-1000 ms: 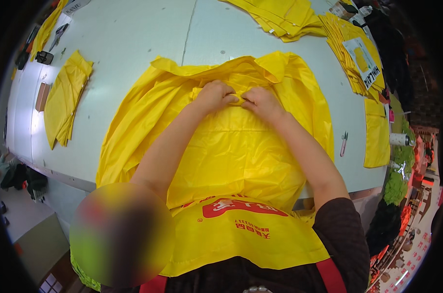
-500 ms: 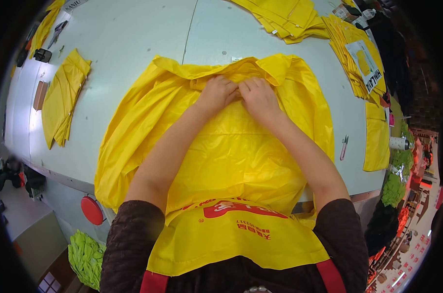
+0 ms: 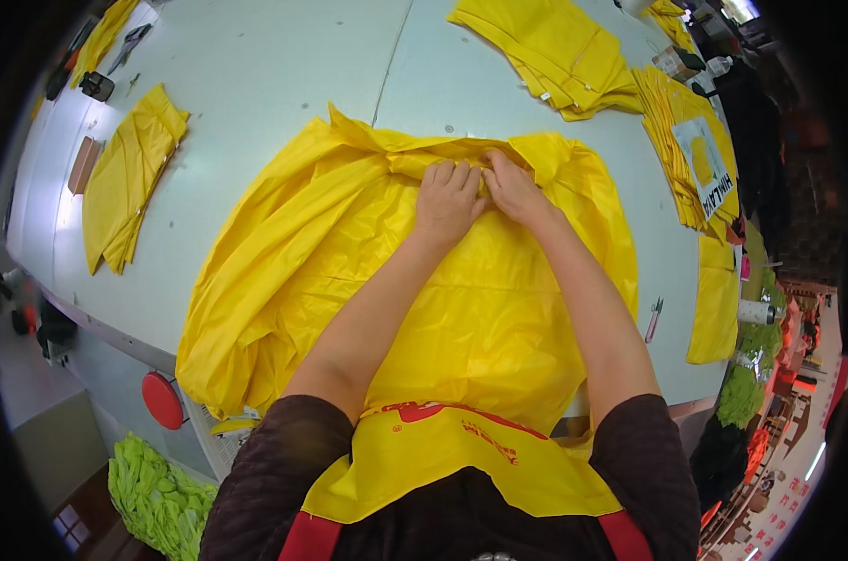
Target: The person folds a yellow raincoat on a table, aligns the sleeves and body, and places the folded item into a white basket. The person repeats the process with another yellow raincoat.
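Note:
A large yellow garment (image 3: pixel 480 323) of thin, shiny fabric is spread over the table in front of me, its sides bunched in loose folds. Its far edge is turned up and creased. My left hand (image 3: pixel 449 201) presses down on the fabric just inside that edge, fingers bent and gripping it. Close beside it, my right hand (image 3: pixel 516 190) pinches the cloth near the same edge, thumb and fingers together. The two hands nearly touch, and the bit of cloth between the fingertips is partly hidden.
Folded yellow pieces lie in a stack (image 3: pixel 560 61) at the far right and in a pile (image 3: pixel 129 187) on the left. Small thread snips (image 3: pixel 654 320) rest right of the garment. A white thread cone (image 3: pixel 757 311) stands by the right edge. Scissors (image 3: pixel 129 47) lie far left.
My left hand has shifted slightly right, closer to my right hand, and lies flatter on the cloth. The garment's far edge has changed its folds. The view has shifted a little.

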Demonstrator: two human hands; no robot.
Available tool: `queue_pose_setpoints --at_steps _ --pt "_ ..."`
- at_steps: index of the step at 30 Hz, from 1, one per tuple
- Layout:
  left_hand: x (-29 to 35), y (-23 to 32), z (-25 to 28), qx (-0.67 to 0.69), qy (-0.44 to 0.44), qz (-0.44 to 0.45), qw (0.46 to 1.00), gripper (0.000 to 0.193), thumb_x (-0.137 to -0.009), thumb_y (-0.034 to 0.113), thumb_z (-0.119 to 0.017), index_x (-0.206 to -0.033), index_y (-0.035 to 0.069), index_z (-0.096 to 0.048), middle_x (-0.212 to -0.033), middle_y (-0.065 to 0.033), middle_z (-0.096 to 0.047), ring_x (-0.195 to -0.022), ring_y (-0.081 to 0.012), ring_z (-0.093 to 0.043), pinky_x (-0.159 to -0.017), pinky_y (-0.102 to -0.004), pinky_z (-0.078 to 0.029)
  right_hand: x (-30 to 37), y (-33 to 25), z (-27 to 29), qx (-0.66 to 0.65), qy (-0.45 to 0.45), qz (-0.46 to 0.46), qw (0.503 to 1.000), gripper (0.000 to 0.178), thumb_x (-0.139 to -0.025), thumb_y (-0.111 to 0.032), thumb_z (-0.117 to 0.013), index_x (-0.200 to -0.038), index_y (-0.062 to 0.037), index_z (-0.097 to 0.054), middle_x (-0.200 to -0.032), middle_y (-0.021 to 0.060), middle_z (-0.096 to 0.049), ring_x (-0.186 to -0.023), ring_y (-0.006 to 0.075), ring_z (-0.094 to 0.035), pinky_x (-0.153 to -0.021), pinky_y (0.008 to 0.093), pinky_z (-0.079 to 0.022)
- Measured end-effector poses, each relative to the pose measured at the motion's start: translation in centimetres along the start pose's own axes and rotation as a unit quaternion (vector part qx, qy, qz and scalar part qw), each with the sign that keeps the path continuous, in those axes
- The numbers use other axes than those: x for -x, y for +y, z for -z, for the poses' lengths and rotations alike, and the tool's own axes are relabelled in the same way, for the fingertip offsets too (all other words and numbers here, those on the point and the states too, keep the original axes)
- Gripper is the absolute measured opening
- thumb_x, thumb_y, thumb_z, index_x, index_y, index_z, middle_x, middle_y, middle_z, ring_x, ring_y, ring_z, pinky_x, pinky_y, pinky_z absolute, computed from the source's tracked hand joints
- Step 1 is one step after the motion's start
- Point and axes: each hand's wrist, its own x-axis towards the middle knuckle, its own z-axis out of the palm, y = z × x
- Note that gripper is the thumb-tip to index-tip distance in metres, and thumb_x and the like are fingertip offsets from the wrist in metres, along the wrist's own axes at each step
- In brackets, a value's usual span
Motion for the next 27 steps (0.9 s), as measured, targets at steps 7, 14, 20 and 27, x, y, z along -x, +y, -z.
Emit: queue_pose_setpoints --at_steps 7,14,20,27 --pt "-0.1 -2.1 0.1 0.098 -0.003 -0.026 0.995 0.026 -0.064 0.014 -0.068 -0.086 0.007 -0.056 -0.085 -0.0073 -0.055 -0.081 -0.0251 -0.051 -0.075 -0.0358 -0.042 -5.4 -3.1 0.6 0.026 -0.041 0.176 0.983 0.021 -0.079 -0.006 -0.05 -0.099 -0.005 -0.057 -0.094 0.0132 -0.058 -0.09 0.0326 -0.054 -0.079 0.0396 -0.046" --pt "-1.5 -4.1 0.2 0.16 -0.062 -0.043 0.984 0.018 -0.075 0.017 -0.066 -0.088 0.007 -0.058 -0.086 -0.007 -0.058 -0.083 -0.026 -0.053 -0.076 -0.0364 -0.042 -10.1 -1.2 -2.1 0.141 -0.091 0.173 0.971 0.018 -0.081 -0.01 -0.051 -0.096 -0.0065 -0.059 -0.096 0.0122 -0.059 -0.09 0.0292 -0.056 -0.077 0.0377 -0.048" --pt "-3.1 -5.4 -1.6 0.122 -0.148 -0.052 0.98 0.016 -0.082 0.023 -0.059 -0.085 0.007 -0.058 -0.086 -0.0079 -0.059 -0.084 -0.0266 -0.054 -0.074 -0.0369 -0.043 -12.4 -1.1 -2.6 -0.074 -0.049 0.021 0.996 0.017 -0.081 -0.021 -0.057 -0.085 -0.0049 -0.057 -0.08 0.0144 -0.061 -0.071 0.0336 -0.057 -0.064 0.0373 -0.048" --pt "-4.8 -6.2 -3.1 0.115 -0.169 -0.129 0.97 0.019 -0.085 0.023 -0.053 -0.087 0.005 -0.059 -0.088 -0.0097 -0.06 -0.087 -0.0265 -0.055 -0.078 -0.038 -0.043 -14.9 -3.5 -0.4 0.206 -0.169 0.231 0.936 0.012 -0.078 -0.015 -0.055 -0.082 -0.004 -0.056 -0.077 0.0152 -0.062 -0.073 0.035 -0.058 -0.062 0.0422 -0.046"
